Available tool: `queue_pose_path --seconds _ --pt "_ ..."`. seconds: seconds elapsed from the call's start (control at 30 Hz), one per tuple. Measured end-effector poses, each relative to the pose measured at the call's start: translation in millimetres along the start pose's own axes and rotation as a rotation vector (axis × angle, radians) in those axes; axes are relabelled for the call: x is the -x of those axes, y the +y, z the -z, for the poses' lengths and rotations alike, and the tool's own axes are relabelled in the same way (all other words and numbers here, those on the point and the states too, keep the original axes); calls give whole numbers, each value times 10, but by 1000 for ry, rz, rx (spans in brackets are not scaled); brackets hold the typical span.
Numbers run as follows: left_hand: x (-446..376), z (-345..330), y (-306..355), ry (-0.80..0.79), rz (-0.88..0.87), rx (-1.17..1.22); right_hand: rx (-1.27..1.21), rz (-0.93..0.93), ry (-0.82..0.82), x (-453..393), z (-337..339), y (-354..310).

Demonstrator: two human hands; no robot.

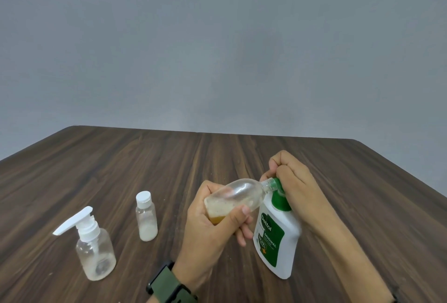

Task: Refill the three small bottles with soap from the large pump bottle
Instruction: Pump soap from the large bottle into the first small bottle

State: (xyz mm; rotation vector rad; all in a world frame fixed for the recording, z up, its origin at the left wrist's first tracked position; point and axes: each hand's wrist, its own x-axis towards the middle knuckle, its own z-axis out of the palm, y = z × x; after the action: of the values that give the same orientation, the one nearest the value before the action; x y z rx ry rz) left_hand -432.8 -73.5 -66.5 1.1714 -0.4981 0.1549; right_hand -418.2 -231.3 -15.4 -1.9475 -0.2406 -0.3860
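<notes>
My left hand [212, 227] grips a small clear bottle [238, 196], tilted so its open neck meets the green pump nozzle of the large white soap bottle [278, 237]. A little amber soap lies at the small bottle's base. My right hand [292, 177] is curled over the green pump head [278, 196], which it mostly hides. A small capped bottle [146, 217] with white residue stands upright to the left. Further left stands a small clear bottle with a white pump top [94, 252].
Everything rests on a dark wood-grain table [169, 162] whose far edge meets a plain grey wall. A green watch strap sits on my left wrist [169, 283].
</notes>
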Motion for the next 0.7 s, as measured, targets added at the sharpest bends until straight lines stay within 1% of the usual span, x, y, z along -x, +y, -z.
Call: queue_pose_path --seconds 0.13,0.3,0.5,0.7 --pt "8 -4 -22 -6 22 -9 -23 -20 11 25 -4 20" --pt "1 -18 11 8 -7 19 26 6 -4 -49 23 -69" --pt "3 -8 -26 -3 2 -1 -47 6 6 21 -12 49" --pt "-10 7 6 -5 -27 -2 26 41 2 -14 21 -34"
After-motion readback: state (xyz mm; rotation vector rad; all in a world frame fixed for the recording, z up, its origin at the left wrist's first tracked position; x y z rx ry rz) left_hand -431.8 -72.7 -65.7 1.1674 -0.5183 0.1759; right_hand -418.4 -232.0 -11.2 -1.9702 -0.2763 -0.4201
